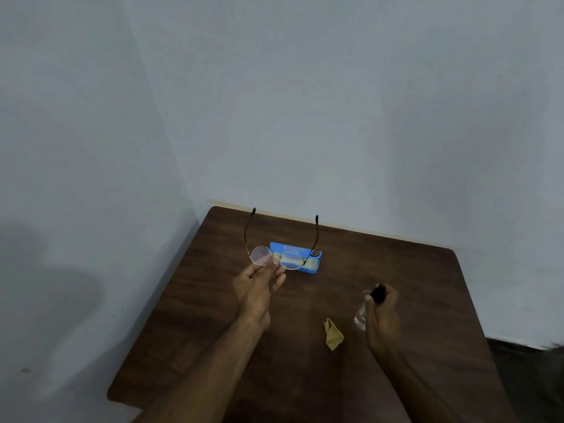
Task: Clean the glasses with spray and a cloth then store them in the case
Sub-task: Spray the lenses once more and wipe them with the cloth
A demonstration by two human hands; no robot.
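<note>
My left hand (pixel 259 280) pinches the round, thin-rimmed glasses (pixel 289 259) at the bridge and holds them above the table, lenses toward me, both temple arms unfolded and pointing away. Behind the glasses a blue case (pixel 308 266) lies flat on the table. My right hand (pixel 383 315) grips a small clear spray bottle (pixel 361 317) with a black top, to the right of the glasses, with a finger on the top. A crumpled yellow cloth (pixel 333 334) lies on the table between my two forearms.
The dark brown wooden table (pixel 427 285) stands in a corner against pale walls at the left and back. Its left edge and rounded near-left corner are in view. A dark floor shows at the far right.
</note>
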